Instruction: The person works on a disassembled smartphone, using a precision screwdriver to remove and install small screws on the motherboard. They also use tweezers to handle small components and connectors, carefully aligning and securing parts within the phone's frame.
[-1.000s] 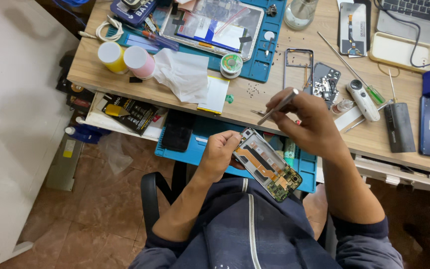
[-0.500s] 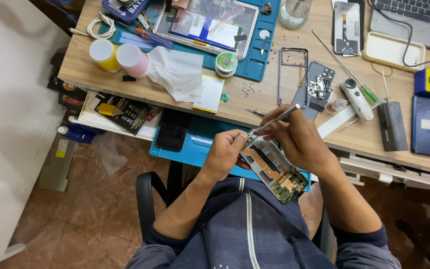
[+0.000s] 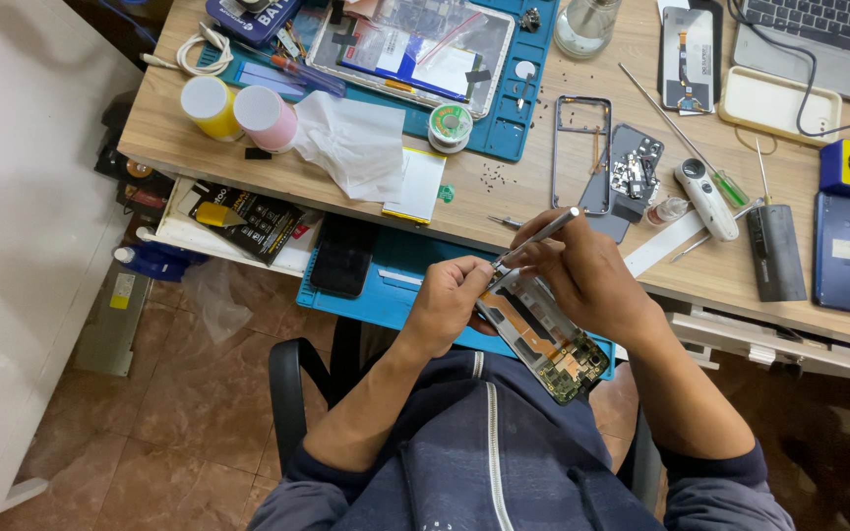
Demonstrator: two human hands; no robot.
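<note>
A person is sitting at a cluttered wooden counter, working over the lap on an opened phone whose back cover is already off, its green circuit board and orange ribbon lying exposed. Loose phone frames and small parts are lying on the counter beyond, suggesting disassembly is well under way with the board yet to come out. The left hand is closing around the phone's far end, steadying it. The right hand is pinching metal tweezers, tip touching the phone's upper edge.
</note>
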